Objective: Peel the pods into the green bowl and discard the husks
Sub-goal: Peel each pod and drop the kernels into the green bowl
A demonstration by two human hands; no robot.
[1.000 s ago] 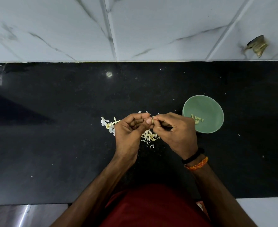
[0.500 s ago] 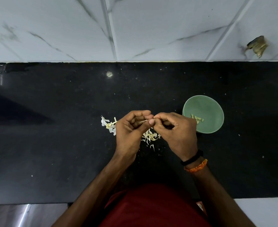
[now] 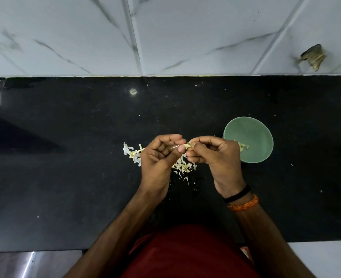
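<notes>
Pods job, on the black counter (image 3: 65, 177): green bowl (image 3: 256, 133) right holds few peeled bits. Husk pile (image 3: 182, 167) under our hands. Left hand (image 3: 157, 159) and right hand (image 3: 215, 155) both pinch one pod (image 3: 186, 145). Risk: it slips, drops into husks.

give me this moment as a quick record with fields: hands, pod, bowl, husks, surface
left hand: pinches one end of the pod
right hand: pinches the other end of the pod
pod: small, pale, held between both hands above the counter
bowl: green, right of the hands, a few peeled pieces inside
husks: loose pale pile on the counter under the hands, more left of the left hand
counter: black, speckled with small bits
wall: white marbled tiles behind
</notes>
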